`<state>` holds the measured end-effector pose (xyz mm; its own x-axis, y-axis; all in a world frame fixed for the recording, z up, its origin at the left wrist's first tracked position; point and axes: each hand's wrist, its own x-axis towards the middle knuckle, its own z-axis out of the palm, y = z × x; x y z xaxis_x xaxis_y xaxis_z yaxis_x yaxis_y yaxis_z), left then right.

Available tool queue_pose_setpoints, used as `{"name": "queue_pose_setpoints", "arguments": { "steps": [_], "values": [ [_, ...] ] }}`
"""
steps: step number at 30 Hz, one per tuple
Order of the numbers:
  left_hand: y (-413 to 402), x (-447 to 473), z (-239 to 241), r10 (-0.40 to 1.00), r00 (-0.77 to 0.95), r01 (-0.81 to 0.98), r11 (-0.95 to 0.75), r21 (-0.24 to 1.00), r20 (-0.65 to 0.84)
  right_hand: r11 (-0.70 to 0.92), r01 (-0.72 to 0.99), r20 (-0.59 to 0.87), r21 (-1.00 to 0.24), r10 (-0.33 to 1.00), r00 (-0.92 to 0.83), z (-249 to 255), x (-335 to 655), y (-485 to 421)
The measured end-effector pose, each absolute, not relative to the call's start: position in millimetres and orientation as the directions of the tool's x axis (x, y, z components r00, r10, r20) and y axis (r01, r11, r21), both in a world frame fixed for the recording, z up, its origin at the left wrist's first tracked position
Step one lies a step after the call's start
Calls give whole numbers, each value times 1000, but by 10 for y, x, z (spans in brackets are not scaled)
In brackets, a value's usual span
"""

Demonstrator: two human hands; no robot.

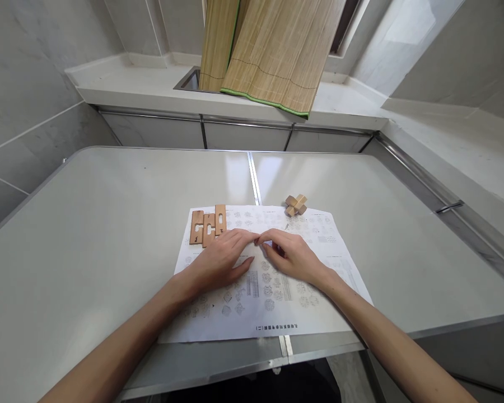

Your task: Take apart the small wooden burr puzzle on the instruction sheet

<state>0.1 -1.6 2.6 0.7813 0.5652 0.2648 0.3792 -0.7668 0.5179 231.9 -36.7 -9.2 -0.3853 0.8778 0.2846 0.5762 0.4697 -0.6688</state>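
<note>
At frame centre, the left hand (220,260) lies flat, fingers loose, on the instruction sheet (273,313); the right hand (292,256) seems to pinch something tiny. Three notched wooden pieces (208,225) lie upper left; an assembled wooden knot (296,205) lies above.

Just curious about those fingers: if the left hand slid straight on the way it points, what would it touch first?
Almost at once the right hand: the left hand points rightward and slightly away across the printed sheet, and their fingertips nearly meet. Whether they already touch is unclear.
</note>
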Motion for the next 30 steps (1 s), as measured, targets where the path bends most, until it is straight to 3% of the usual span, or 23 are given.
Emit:
{"name": "queue_pose_setpoints", "arguments": {
  "steps": [30],
  "values": [
    [-12, 5, 6, 567, 782, 388, -769, 509, 261, 359, 548, 219, -756, 927, -305, -94, 2319, -353]
  ]
}}
